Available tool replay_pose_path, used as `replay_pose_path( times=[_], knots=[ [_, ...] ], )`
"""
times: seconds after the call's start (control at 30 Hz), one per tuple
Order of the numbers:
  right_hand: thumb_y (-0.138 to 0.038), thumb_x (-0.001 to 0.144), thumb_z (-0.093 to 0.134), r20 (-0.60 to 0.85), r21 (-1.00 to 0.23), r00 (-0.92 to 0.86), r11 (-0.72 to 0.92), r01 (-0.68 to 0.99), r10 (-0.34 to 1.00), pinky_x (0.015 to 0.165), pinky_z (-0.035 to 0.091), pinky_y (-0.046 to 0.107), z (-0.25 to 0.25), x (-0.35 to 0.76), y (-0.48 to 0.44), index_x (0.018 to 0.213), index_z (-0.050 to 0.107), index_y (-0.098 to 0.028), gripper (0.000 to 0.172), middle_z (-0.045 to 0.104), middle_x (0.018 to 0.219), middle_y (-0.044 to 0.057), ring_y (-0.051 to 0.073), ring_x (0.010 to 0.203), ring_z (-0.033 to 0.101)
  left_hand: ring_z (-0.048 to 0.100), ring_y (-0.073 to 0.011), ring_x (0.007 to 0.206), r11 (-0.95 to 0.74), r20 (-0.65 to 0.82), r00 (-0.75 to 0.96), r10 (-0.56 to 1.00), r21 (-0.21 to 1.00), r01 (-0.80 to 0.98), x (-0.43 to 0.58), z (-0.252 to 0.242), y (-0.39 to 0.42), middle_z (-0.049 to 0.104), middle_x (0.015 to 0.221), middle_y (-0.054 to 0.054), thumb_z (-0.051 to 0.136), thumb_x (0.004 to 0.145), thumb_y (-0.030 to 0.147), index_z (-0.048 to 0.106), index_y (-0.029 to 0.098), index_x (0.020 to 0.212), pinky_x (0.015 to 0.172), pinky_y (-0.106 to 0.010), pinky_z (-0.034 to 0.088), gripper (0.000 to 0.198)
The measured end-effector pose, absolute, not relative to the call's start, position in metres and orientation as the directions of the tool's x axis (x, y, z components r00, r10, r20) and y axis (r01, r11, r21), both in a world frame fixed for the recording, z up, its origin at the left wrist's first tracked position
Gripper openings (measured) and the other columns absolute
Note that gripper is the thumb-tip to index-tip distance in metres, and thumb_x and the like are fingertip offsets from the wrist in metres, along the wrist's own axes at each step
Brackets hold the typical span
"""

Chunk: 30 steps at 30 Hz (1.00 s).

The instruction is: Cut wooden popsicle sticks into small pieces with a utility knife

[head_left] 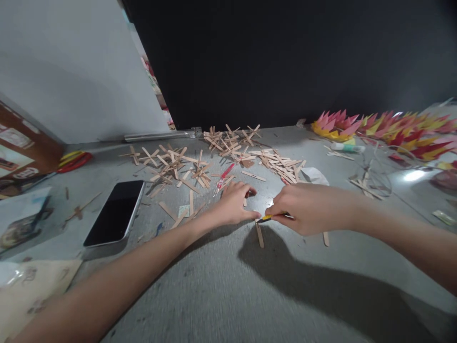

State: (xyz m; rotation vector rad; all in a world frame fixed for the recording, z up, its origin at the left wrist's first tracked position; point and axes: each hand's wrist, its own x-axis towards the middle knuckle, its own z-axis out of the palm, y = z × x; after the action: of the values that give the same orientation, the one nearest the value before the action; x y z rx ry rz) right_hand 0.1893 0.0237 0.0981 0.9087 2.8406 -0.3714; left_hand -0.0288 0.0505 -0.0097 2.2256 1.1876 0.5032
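Observation:
My right hand (298, 209) is closed around a yellow-and-black craft knife (266, 218), its tip pointing left. The tip meets the upper end of a flat wooden craft stick (261, 237) lying on the grey tabletop. My left hand (235, 204) lies just to the left, fingers bent and apart from the thumb, whose tip reaches the stick's upper end. A short bit of wood (244, 202) shows between that hand's fingers and thumb. Partly under my right wrist, another craft stick (326, 238) pokes out.
Behind my hands lie crossed craft sticks (173, 162) and a pile of loose sticks (280, 164). A red pen-like item (227, 170) rests among them. A phone (114, 213) lies left; pink-and-yellow paper crowns (337, 126) and a glue stick (348, 147) are right. A black panel (285, 57) rises behind.

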Motion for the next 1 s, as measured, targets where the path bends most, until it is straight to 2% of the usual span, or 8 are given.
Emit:
replay_pose_path(
  times=[0.1, 0.17, 0.47, 0.67, 0.87, 1.0],
  knots=[
    [-0.011, 0.087, 0.056, -0.325, -0.094, -0.792, 0.815, 0.571, 0.517, 0.052, 0.020, 0.033, 0.107, 0.175, 0.026, 0.074, 0.078, -0.021, 0.028, 0.065, 0.059, 0.003, 0.013, 0.045, 0.043, 0.057, -0.0340, 0.118, -0.479, 0.093, 0.544, 0.834, 0.613, 0.629, -0.029, -0.015, 0.052, 0.067, 0.117, -0.009, 0.085, 0.075, 0.052, 0.066, 0.023, 0.116, 0.099, -0.046, 0.045, 0.054],
    [-0.010, 0.085, 0.055, -0.354, -0.037, -0.777, 0.822, 0.568, 0.520, 0.052, 0.019, 0.034, 0.110, 0.169, 0.027, 0.074, 0.078, -0.020, 0.027, 0.063, 0.058, 0.003, 0.013, 0.044, 0.038, 0.056, -0.0336, 0.117, -0.495, 0.116, 0.544, 0.831, 0.600, 0.628, -0.030, -0.018, 0.053, 0.067, 0.116, -0.009, 0.085, 0.074, 0.052, 0.066, 0.023, 0.115, 0.099, -0.046, 0.045, 0.054],
    [-0.013, 0.084, 0.057, -0.355, 0.039, -0.801, 0.863, 0.504, 0.483, 0.051, 0.017, 0.033, 0.113, 0.160, 0.027, 0.071, 0.077, -0.018, 0.024, 0.061, 0.058, 0.005, 0.012, 0.045, 0.034, 0.056, -0.0320, 0.115, -0.506, 0.131, 0.551, 0.824, 0.607, 0.613, -0.030, -0.024, 0.055, 0.065, 0.113, -0.007, 0.087, 0.072, 0.049, 0.066, 0.023, 0.113, 0.097, -0.044, 0.045, 0.052],
    [-0.014, 0.089, 0.053, -0.346, -0.030, -0.758, 0.801, 0.598, 0.553, 0.050, 0.017, 0.032, 0.112, 0.167, 0.018, 0.078, 0.078, -0.019, 0.028, 0.060, 0.059, 0.004, 0.011, 0.045, 0.031, 0.057, -0.0305, 0.112, -0.490, 0.110, 0.551, 0.827, 0.621, 0.612, -0.029, -0.019, 0.054, 0.066, 0.110, -0.006, 0.086, 0.073, 0.046, 0.066, 0.023, 0.105, 0.098, -0.043, 0.044, 0.044],
    [-0.012, 0.084, 0.053, -0.382, -0.072, -0.694, 0.729, 0.681, 0.611, 0.052, 0.016, 0.033, 0.114, 0.163, 0.019, 0.061, 0.059, -0.017, 0.024, 0.046, 0.053, 0.000, 0.010, 0.045, 0.027, 0.055, -0.0300, 0.108, -0.480, 0.096, 0.548, 0.831, 0.623, 0.618, -0.029, -0.017, 0.054, 0.063, 0.104, -0.006, 0.086, 0.073, 0.043, 0.070, 0.022, 0.097, 0.095, -0.042, 0.042, 0.036],
    [-0.011, 0.082, 0.055, -0.424, -0.100, -0.628, 0.655, 0.749, 0.652, 0.054, 0.017, 0.032, 0.118, 0.154, 0.016, 0.063, 0.056, -0.018, 0.021, 0.042, 0.053, -0.001, 0.010, 0.047, 0.027, 0.055, -0.0285, 0.104, -0.502, 0.113, 0.560, 0.821, 0.610, 0.613, -0.030, -0.022, 0.055, 0.060, 0.102, -0.005, 0.083, 0.075, 0.042, 0.074, 0.023, 0.095, 0.093, -0.040, 0.042, 0.030]
  ],
)
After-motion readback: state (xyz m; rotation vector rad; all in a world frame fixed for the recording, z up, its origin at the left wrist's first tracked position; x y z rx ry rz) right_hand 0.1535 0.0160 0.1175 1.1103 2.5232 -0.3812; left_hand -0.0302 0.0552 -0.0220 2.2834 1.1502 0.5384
